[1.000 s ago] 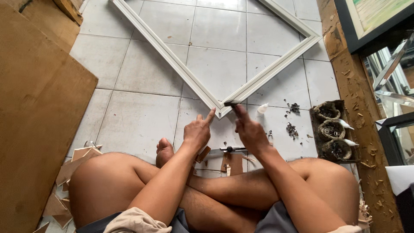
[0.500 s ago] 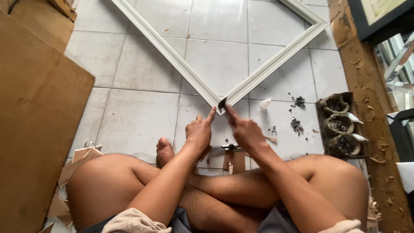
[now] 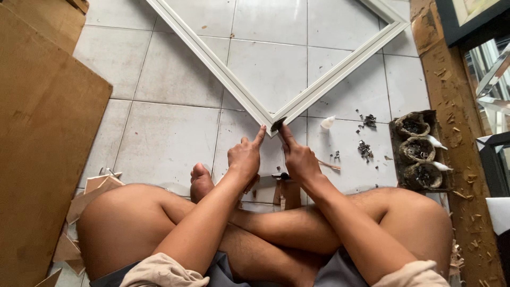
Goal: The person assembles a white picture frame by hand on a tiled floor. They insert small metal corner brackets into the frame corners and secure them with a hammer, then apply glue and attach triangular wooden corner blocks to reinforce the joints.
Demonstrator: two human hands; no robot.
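**Both hands at the near corner of the white frame**

White frame (image 3: 223, 72) lies flat on the tiled floor (image 3: 164, 138), turned like a diamond, its near mitred corner pointing at the person. Upper part runs out of view.

Left hand (image 3: 245, 157): index finger stretched out, tip touching the left rail just beside the corner; other fingers curled in. Holds nothing, only presses.

Right hand (image 3: 299, 157): index finger and thumb pinched on a small dark piece (image 3: 278, 124) sitting right at the corner joint. Can't tell what the piece is. Rest of that hand curled shut.

Person sits cross-legged on the floor, bare foot (image 3: 201, 182) just left of the left hand. Small hammer-like tool (image 3: 281, 176) lies on the floor under the wrists, mostly hidden.

Right of the corner: small white glue bottle (image 3: 328, 122) lying on its side, then scattered clusters of small dark metal bits (image 3: 365, 150) on the tiles.

Containers: dark tray (image 3: 396, 159) near the right knee holds three round brownish cups (image 3: 416, 150) in a row, each with dark small contents inside; too small to tell the kind. White nozzle-like tips stick out right of two cups.

Beyond that, a worn wooden plank (image 3: 451, 111) runs along the right edge. Large brown board (image 3: 42, 138) covers the left side, cardboard scraps (image 3: 87, 194) at its foot.
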